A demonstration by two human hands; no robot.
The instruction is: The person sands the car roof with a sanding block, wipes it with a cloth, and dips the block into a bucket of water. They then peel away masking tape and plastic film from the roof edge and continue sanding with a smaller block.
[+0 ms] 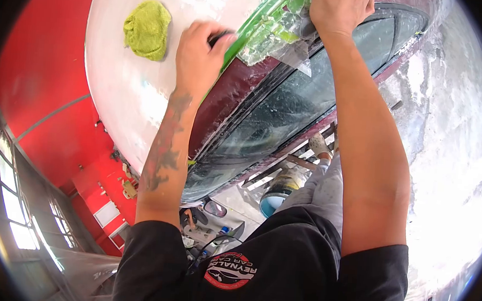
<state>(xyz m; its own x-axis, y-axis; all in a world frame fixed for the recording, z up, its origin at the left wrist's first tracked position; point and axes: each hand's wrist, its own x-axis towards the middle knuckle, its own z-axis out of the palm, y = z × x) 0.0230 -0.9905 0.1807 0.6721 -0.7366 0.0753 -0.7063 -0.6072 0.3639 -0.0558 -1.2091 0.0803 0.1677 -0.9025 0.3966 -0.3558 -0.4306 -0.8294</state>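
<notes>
My left hand (200, 51) is closed round a small black object (220, 37), mostly hidden by the fingers, at the edge of a car's pale roof (110, 76). Green tape (260, 16) runs along that edge, beside the left fingertips. Crumpled clear plastic film with green strips (270, 39) hangs from the tape over the maroon door frame. Up at the top edge of the view, my right hand (340, 13) has curled fingers at the film's bunched end and appears to grip it; its fingertips are partly cut off. A yellow-green cloth (147, 30) lies on the roof, left of my left hand.
Below the roof edge are the car's dusty side windows (276, 111). My feet stand on a slatted platform (301, 162) beside the car, with a paint-stained bucket (279, 191) nearby. Various items (208, 231) lie on the floor. A red wall (43, 44) rises beyond the roof.
</notes>
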